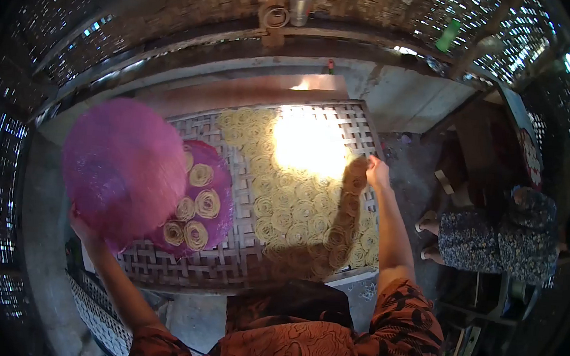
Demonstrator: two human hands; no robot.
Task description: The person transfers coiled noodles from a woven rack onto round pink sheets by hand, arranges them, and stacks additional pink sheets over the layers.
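Note:
My left hand (82, 223) grips the lower left edge of a round purple plastic sheet (124, 160), which is raised and tilted. Partly under it, a second purple round sheet (221, 190) lies on the woven bamboo rack (232, 267), with several pale coiled noodle nests (207, 203) on it. More coils (299, 209) cover the rack's middle and right in overlapping rows. My right hand (378, 172) is at the rack's right edge, fingers pinched together. Whether anything is between them is too small to tell. Glaring sunlight hides some coils.
A person in a dark patterned garment (498, 242) is low down on the right. Behind the rack runs a low wall (403, 97); a metal cup (300, 8) stands on a ledge above. A white lattice basket (100, 314) is at lower left.

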